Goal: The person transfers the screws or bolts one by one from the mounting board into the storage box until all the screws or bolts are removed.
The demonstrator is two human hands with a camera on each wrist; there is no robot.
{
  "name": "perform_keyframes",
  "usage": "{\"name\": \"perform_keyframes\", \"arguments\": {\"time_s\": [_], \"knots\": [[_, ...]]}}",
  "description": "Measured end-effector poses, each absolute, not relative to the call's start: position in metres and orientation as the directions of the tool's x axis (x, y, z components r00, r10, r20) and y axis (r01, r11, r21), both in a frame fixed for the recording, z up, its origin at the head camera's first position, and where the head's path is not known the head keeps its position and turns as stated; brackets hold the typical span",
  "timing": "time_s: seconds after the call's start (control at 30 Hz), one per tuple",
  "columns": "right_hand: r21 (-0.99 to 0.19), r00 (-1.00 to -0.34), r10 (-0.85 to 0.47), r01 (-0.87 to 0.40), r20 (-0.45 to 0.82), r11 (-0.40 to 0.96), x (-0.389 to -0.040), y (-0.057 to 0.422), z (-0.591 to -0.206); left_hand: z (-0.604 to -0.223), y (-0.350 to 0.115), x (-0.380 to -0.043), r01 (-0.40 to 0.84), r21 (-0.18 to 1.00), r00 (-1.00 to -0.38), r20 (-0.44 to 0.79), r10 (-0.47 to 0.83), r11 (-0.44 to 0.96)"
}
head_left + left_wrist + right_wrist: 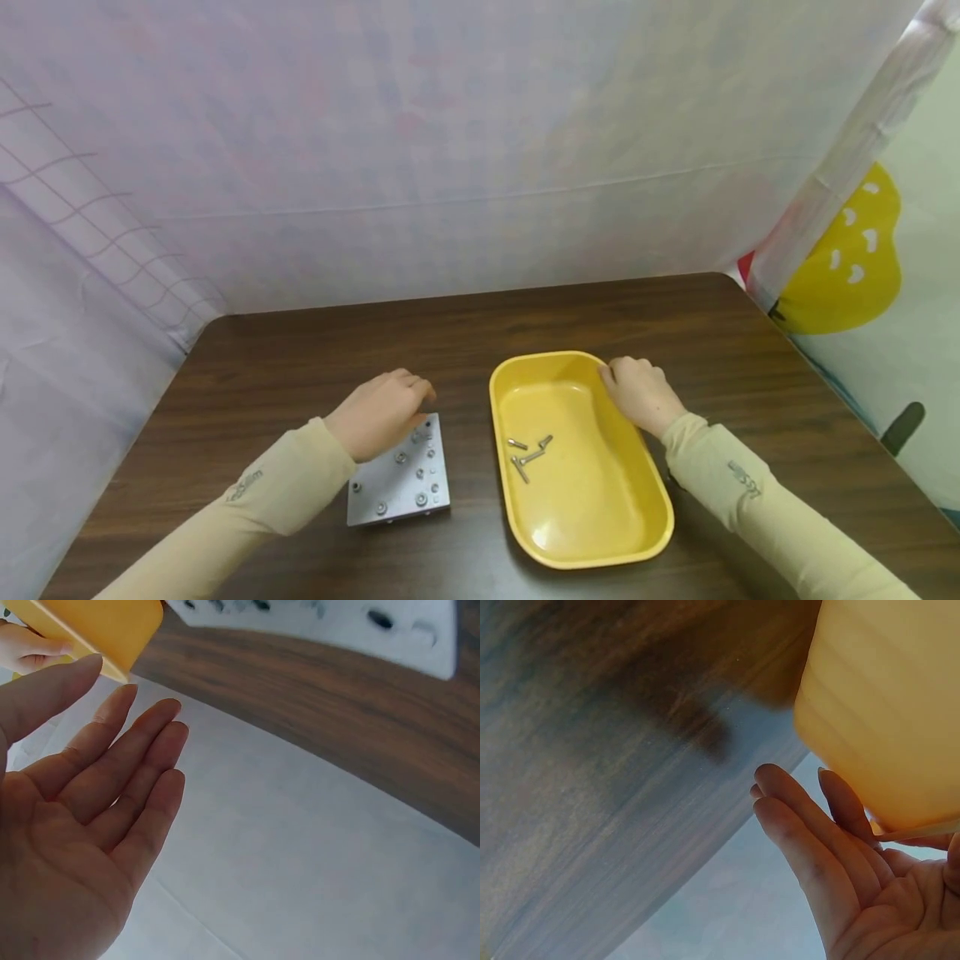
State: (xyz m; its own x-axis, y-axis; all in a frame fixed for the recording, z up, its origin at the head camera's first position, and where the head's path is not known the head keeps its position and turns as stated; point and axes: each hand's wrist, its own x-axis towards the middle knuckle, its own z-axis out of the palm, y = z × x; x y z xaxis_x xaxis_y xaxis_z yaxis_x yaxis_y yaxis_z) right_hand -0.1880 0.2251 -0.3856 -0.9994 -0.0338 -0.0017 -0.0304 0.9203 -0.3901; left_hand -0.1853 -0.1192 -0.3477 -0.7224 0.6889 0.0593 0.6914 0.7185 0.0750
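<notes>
My left hand (384,415) hovers over the far left part of a silver metal plate (395,485), which has several socket-head screws standing in it. In the left wrist view the fingers (127,765) are loosely extended and the palm is bare. At the far right corner of a yellow plastic tray (592,492), my right hand (641,393) holds the rim, thumb on the inner side and fingers outside. The right wrist view has the tray's outer wall (885,712) beside those fingers. Several loose screws (532,457) lie on the tray's floor toward its left side.
Both things stand on a dark brown wood-grain table (300,358), the plate left of the tray with a strip of tabletop between them. White patterned cloth (480,150) hangs behind the table's far edge and along both sides. A yellow printed shape (847,267) shows on the right cloth.
</notes>
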Motion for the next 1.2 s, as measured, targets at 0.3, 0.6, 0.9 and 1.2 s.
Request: {"name": "perform_keyframes", "arguments": {"time_s": [0.3,0.6,0.9,1.2], "knots": [[-0.391,-1.0,-0.029,-0.021,-0.013,0.92,-0.187,0.225,-0.386,-0.36,-0.132,-0.175,0.699,0.098,-0.716,0.096,0.692,0.709],[-0.388,-0.999,-0.026,-0.017,-0.019,0.921,-0.187,0.225,-0.387,-0.369,-0.146,-0.168,0.696,0.094,-0.718,0.112,0.687,0.712],[-0.386,-1.0,-0.03,-0.026,-0.006,0.922,-0.187,0.226,-0.385,-0.377,-0.151,-0.166,0.706,0.112,-0.709,0.124,0.695,0.7],[-0.383,-0.999,-0.035,-0.034,0.005,0.923,-0.187,0.226,-0.387,-0.379,-0.153,-0.164,0.714,0.09,-0.699,0.136,0.702,0.694]]}}
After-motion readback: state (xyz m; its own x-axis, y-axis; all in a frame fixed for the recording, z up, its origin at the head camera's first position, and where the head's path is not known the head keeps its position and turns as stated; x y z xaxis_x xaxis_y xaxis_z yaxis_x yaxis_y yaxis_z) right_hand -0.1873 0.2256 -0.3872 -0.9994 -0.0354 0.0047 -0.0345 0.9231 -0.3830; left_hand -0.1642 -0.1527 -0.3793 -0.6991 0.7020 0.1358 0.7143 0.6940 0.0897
